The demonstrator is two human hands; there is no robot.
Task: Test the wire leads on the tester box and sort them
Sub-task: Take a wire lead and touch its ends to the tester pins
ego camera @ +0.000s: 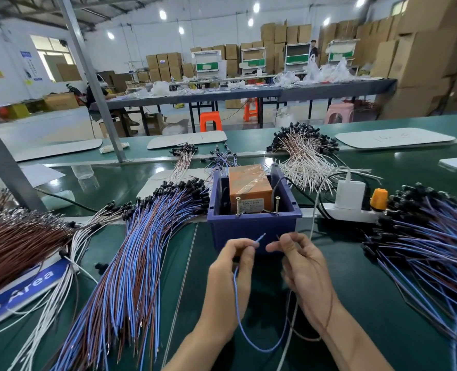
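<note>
- Stacked brown cardboard cartons [422, 62] are filling the back of a factory hall, and a long green belt surface [369, 303] is carrying the work.
- The left hand [232, 266] is pinching the thin blue strand [236, 303] of a two-wire lead between thumb and forefinger, just below its bare tip, which is pointing up and away.
- The right hand [302, 266] is pinching the thin brown strand [326, 311] the same way, with the other fingers curling loosely.
- Both strands are sagging back under the wrists in slack loops. Where they join is not showing.
- Just beyond both sets of fingertips, a dark blue plastic bin [251, 228] is holding an orange taped box [248, 183]. Two brass-coloured screws [238, 206] are standing upright at its near rim, one ahead of each hand, apart from the wire tips.
- The lead is looking featherlight and limp, likely flopping unless held close to the stripped end. A grip near the tip should be giving the aim needed to touch each screw.
- A fanned pile of blue-and-brown leads [141, 236] is lying outboard of the left hand, and a second heap of leads [422, 236] is lying outboard of the right.
- A white power strip [350, 210] is sitting beyond the right hand.
</note>
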